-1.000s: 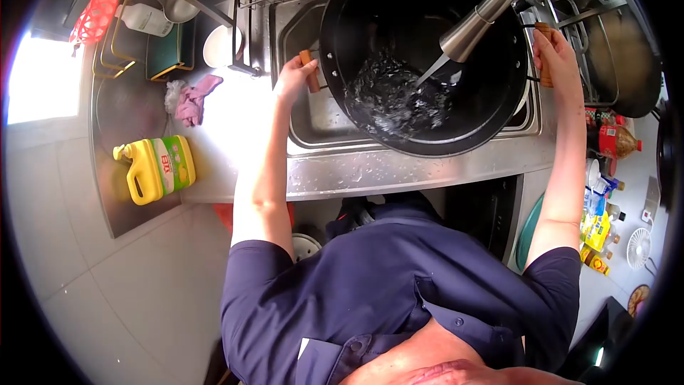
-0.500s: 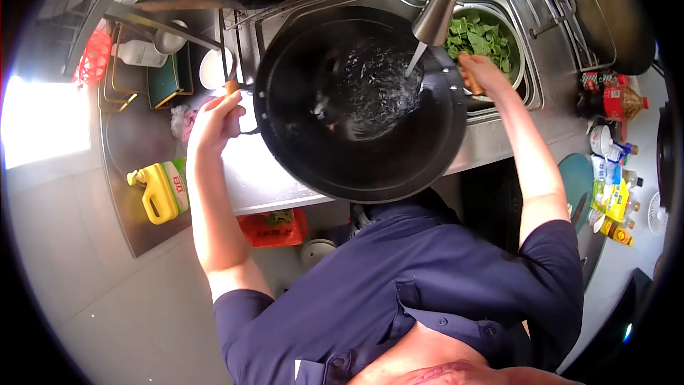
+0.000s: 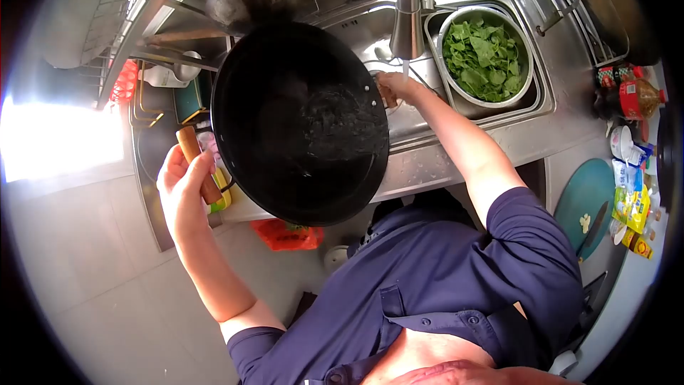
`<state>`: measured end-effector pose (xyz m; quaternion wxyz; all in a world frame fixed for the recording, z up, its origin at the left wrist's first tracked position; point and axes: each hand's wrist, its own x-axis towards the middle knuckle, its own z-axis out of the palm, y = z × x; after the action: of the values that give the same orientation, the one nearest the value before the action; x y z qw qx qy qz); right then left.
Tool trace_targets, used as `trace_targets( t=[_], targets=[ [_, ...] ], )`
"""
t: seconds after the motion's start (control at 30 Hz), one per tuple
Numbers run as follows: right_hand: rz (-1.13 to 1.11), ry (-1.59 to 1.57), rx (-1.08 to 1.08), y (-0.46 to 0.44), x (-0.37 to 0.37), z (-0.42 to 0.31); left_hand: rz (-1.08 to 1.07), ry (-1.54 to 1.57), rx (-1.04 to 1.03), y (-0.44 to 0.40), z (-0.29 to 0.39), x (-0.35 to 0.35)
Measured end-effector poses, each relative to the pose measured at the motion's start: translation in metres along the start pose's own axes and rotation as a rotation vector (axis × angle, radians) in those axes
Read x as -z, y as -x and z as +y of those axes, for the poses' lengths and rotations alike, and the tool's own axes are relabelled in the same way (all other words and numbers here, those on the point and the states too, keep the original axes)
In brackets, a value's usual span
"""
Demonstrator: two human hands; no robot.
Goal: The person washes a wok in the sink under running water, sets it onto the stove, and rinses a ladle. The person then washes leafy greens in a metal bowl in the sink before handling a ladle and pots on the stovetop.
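Observation:
A large black wok with some water in it hangs over the counter's left part, left of the faucet. My left hand grips its wooden handle at the lower left. My right hand is closed on the opposite handle, below the faucet, where a thin stream of water falls onto or just behind that hand. To the right of the faucet, a metal bowl of green leaves sits in the right sink basin.
The left sink basin lies beyond my right hand. A yellow jug is partly hidden behind the wok. Bottles, packets and a green cutting board with a knife are at the right. A wire rack stands upper left.
Both hands have carried the wok left, away from the faucet's stream, and it is now tilted. The bowl of leaves has come fully into view.

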<state>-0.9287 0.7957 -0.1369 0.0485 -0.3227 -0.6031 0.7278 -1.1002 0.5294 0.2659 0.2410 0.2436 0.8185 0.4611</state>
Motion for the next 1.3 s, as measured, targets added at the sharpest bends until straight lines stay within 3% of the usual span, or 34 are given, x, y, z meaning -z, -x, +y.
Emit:
trace_targets(
  t=[0.07, 0.17, 0.2, 0.23, 0.27, 0.3, 0.33, 0.37, 0.4, 0.43, 0.5, 0.6, 0.7, 0.73, 0.93, 1.0, 1.03, 1.07, 1.1, 1.13, 1.17, 1.3],
  targets=[
    [0.129, 0.247, 0.225, 0.001, -0.001, 0.008, 0.021, 0.001, -0.059, 0.005, 0.004, -0.006],
    [0.228, 1.018, 0.002, 0.026, 0.032, -0.016, 0.061, -0.008, -0.091, 0.008, 0.008, -0.011],
    [0.211, 1.175, 0.011, 0.065, 0.035, -0.072, 0.053, -0.025, -0.068, 0.011, 0.013, -0.012],
    [0.266, 1.222, 0.095, 0.067, 0.047, -0.077, 0.06, -0.027, -0.064, 0.013, 0.014, -0.013],
    [0.494, 1.307, 0.285, 0.07, 0.058, -0.084, 0.068, -0.029, -0.059, 0.015, 0.015, -0.014],
    [0.543, 1.387, 0.535, 0.057, 0.086, -0.083, 0.079, -0.031, -0.055, 0.016, 0.016, -0.014],
    [0.763, 1.205, 0.521, 0.034, 0.11, -0.075, 0.087, -0.027, -0.062, 0.017, 0.016, -0.016],
    [0.853, 1.259, 0.519, 0.07, 0.112, -0.122, 0.097, -0.024, -0.068, 0.019, 0.015, -0.016],
    [1.022, 1.287, 0.623, 0.071, 0.13, -0.127, 0.106, -0.021, -0.073, 0.021, 0.015, -0.017],
    [1.055, 1.394, 0.609, 0.065, 0.154, -0.117, 0.127, -0.017, -0.064, 0.024, 0.015, -0.018],
    [0.663, 1.239, 0.124, 0.067, 0.174, -0.126, 0.169, -0.005, -0.049, 0.029, 0.015, -0.019],
    [0.648, 1.034, 0.313, 0.047, 0.204, -0.108, 0.164, -0.033, -0.041, 0.036, 0.009, -0.014],
    [0.634, 0.703, 0.233, 0.034, 0.212, -0.12, 0.127, -0.012, -0.058, 0.045, 0.01, -0.014],
    [0.695, 0.704, 0.373, 0.027, 0.216, -0.116, 0.131, -0.024, -0.061, 0.048, 0.011, -0.015],
    [1.011, 0.483, 0.177, 0.053, 0.165, -0.109, 0.189, -0.052, -0.082, 0.07, 0.019, -0.027],
    [0.803, 0.538, 0.195, 0.07, 0.097, -0.091, 0.21, -0.06, -0.088, 0.076, 0.019, -0.03],
    [0.646, 0.654, 0.458, 0.068, 0.065, -0.066, 0.216, -0.067, -0.091, 0.078, 0.019, -0.032],
    [0.387, 0.683, 0.177, 0.07, 0.029, -0.068, 0.21, -0.065, -0.107, 0.08, 0.02, -0.033],
    [0.222, 0.717, 0.134, 0.051, 0.007, -0.04, 0.204, -0.061, -0.126, 0.082, 0.02, -0.036],
    [0.148, 0.714, 0.0, 0.045, -0.014, -0.045, 0.198, -0.055, -0.148, 0.083, 0.021, -0.038],
    [0.131, 0.65, 0.144, 0.01, -0.026, -0.007, 0.197, -0.06, -0.153, 0.084, 0.024, -0.042],
    [0.107, 0.332, -0.063, 0.0, -0.042, -0.007, 0.213, -0.077, -0.171, 0.096, 0.044, -0.064]
  ],
)
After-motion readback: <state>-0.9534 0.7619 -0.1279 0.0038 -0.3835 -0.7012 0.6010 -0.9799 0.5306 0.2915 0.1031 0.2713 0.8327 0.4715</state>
